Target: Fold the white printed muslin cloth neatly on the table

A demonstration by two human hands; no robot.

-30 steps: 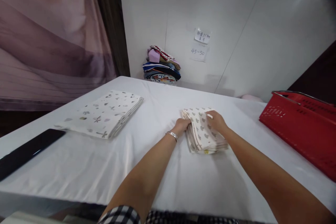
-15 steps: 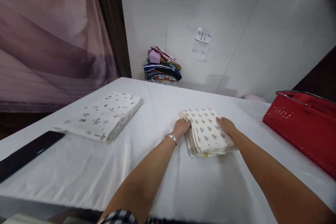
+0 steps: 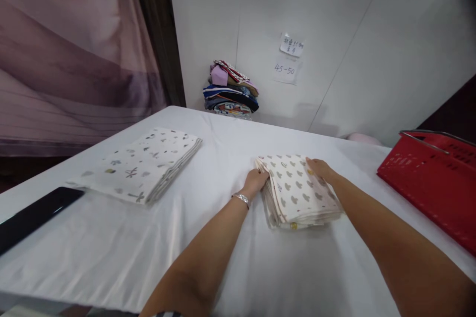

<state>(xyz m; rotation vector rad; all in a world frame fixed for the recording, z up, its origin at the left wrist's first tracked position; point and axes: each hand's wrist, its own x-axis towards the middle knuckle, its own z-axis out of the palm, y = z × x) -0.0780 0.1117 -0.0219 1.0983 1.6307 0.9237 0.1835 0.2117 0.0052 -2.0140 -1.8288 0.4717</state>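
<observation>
The folded stack of cloths, long axis running toward the table's far edge, lies between both hands: left hand curled against its left edge, right hand flat on its far right corner.

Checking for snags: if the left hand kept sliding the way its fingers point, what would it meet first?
The left hand already touches the folded heart-print cloth; it would push into that edge first.

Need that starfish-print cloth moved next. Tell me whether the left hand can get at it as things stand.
Probably yes. The left hand rests at the left edge of the heart-print stack, and only bare white tabletop lies between it and the starfish-print cloth.
</observation>
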